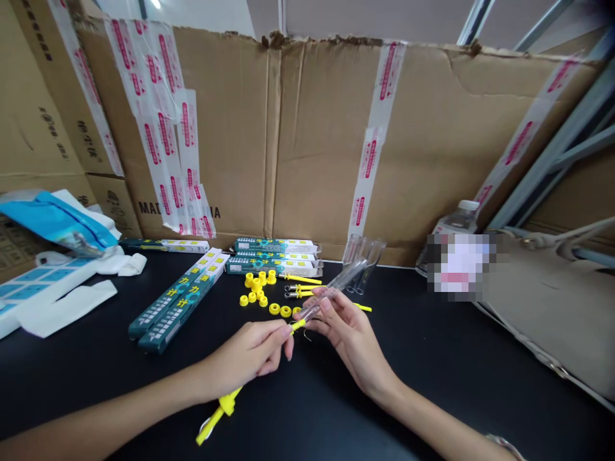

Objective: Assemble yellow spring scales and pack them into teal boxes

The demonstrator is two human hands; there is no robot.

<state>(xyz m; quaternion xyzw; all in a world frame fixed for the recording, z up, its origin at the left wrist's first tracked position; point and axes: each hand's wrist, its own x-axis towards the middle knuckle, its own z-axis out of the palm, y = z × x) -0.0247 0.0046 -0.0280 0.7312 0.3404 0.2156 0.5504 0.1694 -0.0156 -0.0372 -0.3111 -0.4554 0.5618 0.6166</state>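
My left hand is closed around a yellow plastic rod, which comes out below the fist with a yellow collar and a metal wire at its low end. My right hand pinches a clear plastic tube between thumb and fingers, tilted up to the right. The rod's yellow tip meets the tube's lower end; how far inside it sits cannot be made out. Just beyond the hands lie several yellow caps, yellow rings, yellow rods with springs and more clear tubes.
Teal-and-white spring scale boxes lie at left, with more boxes stacked at the back. A cardboard wall closes off the far side. A plastic bottle and beige bag are at right; a blue packet is at left.
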